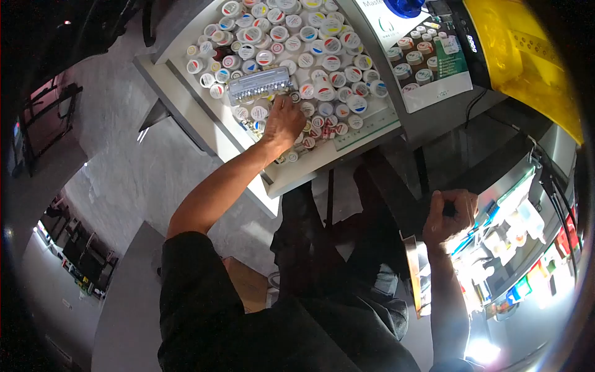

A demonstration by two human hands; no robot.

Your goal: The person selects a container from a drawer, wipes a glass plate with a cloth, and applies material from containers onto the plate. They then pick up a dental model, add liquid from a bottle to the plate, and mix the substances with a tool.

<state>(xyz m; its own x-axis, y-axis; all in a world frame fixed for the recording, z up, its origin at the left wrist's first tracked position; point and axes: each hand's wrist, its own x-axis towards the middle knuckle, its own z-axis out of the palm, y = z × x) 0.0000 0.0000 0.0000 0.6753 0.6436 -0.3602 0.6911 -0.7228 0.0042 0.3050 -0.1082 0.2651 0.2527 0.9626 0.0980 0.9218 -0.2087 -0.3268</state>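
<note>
My left hand reaches into an open drawer full of small white jars with coloured lid labels. Its fingers are bent down and drawn together among the jars; whatever they grip is hidden under the hand. Right by the fingertips, a clear plastic case with a row of small pale pieces lies tilted on top of the jars. My right hand hangs apart from the drawer, over the right side, its fingers curled towards the thumb around a dark gap. Nothing shows inside that curl.
Right of the drawer, a printed leaflet lies on the dark desktop beside a blue round object and a yellow translucent cover. Bottles and tools crowd a lit surface below my right hand. A cardboard box stands on the floor.
</note>
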